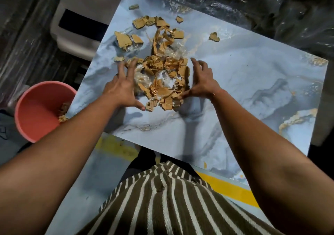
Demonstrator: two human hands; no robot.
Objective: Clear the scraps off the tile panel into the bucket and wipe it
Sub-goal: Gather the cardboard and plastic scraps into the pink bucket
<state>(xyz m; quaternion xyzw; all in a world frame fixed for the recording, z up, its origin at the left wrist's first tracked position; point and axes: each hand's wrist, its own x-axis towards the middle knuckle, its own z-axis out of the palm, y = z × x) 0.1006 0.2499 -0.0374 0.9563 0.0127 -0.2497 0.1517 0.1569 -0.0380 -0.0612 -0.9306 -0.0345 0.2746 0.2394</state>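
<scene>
A glossy blue marbled tile panel lies tilted in front of me. A heap of brown cardboard scraps and clear plastic tape sits on its left-middle part, and more loose scraps lie farther back. My left hand rests on the panel at the heap's left side, fingers spread. My right hand is at the heap's right side, fingers spread, thumb touching the scraps. Neither hand grips anything. A pink bucket stands below the panel's left edge with a few scraps inside.
A white plastic stool stands behind the bucket. Dark plastic sheeting covers things beyond the panel's far edge. Below the panel, the floor carries yellow stripes. Small single scraps lie apart on the panel.
</scene>
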